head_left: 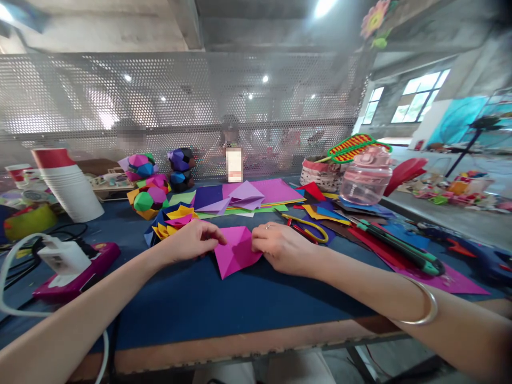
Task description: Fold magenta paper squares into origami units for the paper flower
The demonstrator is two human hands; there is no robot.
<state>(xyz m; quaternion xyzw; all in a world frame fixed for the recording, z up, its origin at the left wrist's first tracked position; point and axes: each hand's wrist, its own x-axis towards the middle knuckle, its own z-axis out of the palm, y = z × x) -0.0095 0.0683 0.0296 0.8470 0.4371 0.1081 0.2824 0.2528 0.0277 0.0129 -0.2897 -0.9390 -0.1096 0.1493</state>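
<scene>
A magenta sheet of origami paper, marked with creases, is held between my hands just above the blue tabletop. My left hand pinches its left edge between thumb and fingers. At the right corner, my right hand is closed on the paper, and its fingers cover that corner. Right behind my left hand lie folded paper pieces in yellow, blue and magenta. Yellow-handled scissors rest beyond my right hand. Stacked coloured paper with a folded lilac piece on it lies farther back.
To the left stand paper cups and a purple power strip with a white plug. Multicoloured paper balls sit at the back left. A pink bottle, a green-black cutter and a glue gun are on the right.
</scene>
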